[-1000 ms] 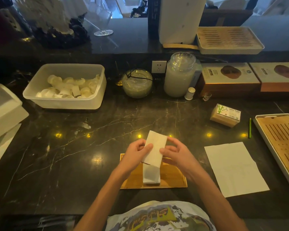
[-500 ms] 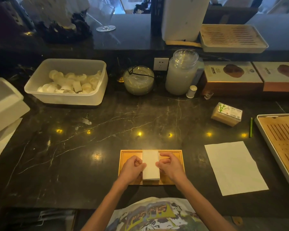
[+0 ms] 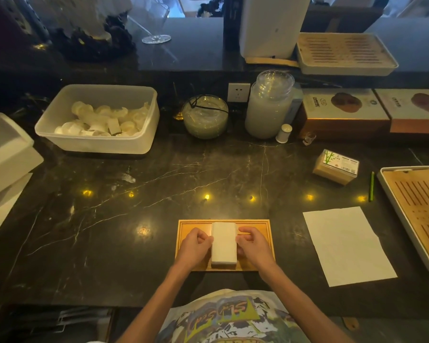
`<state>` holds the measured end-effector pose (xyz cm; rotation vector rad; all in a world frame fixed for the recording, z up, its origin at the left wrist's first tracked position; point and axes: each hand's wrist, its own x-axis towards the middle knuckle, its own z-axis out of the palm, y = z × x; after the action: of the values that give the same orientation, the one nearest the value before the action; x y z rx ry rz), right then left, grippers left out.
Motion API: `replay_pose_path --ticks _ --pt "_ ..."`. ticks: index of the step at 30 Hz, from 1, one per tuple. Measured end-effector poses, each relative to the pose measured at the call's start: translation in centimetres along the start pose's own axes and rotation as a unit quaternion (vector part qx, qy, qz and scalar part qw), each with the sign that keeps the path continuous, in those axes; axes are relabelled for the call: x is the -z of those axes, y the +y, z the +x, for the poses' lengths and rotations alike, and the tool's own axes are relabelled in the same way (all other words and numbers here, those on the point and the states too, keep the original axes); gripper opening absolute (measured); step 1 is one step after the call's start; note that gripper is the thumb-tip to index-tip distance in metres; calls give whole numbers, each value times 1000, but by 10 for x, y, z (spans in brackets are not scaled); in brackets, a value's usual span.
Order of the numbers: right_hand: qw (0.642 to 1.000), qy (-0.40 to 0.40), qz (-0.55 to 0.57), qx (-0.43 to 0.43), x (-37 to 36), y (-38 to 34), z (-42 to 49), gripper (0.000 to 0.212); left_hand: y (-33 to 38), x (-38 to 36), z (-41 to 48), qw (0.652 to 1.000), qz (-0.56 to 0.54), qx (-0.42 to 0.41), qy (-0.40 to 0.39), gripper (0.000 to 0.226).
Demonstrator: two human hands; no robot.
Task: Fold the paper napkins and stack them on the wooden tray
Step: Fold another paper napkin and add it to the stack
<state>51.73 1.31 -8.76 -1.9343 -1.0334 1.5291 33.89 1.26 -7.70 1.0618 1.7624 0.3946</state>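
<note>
curled fingers of the left hand [image 3: 195,246] and right hand [image 3: 254,246] grip the long sides of the folded napkin stack [image 3: 224,243], which lies in the middle of the wooden tray [image 3: 268,233] on the dark marble counter [image 3: 124,256], one unfolded napkin [image 3: 344,246] flat off to the right.

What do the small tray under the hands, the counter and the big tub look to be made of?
Tray: likely wood or bamboo, matte orange-brown with a raised rim. Counter: polished dark stone, perhaps marble, given pale veins and mirrored lights. Tub: milky translucent plastic, probably; its walls glow softly.
</note>
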Motion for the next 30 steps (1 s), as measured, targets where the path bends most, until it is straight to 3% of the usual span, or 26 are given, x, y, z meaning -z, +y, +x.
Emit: replay_pose_path --ticks 3,7,10,20,25,30 --pt "999 -13 46 -23 1 -3 -3 37 1 -1 -2 999 -32 11 -3 17" --pt "985 -89 139 -58 -2 -9 -6 50 5 -3 -4 995 -86 31 -37 34" --pt "969 -145 187 -69 -8 -9 -5 52 10 -7 -4 989 -117 27 -86 28" --pt "978 -181 74 -67 -6 -10 -8 73 13 -14 2 985 -122 44 -111 32" --pt "978 -189 67 -60 -6 -11 -9 74 11 -11 3 984 -128 51 -110 46" --pt "979 -187 52 -61 -4 -11 -9 76 12 -10 1 986 -111 28 -119 47"
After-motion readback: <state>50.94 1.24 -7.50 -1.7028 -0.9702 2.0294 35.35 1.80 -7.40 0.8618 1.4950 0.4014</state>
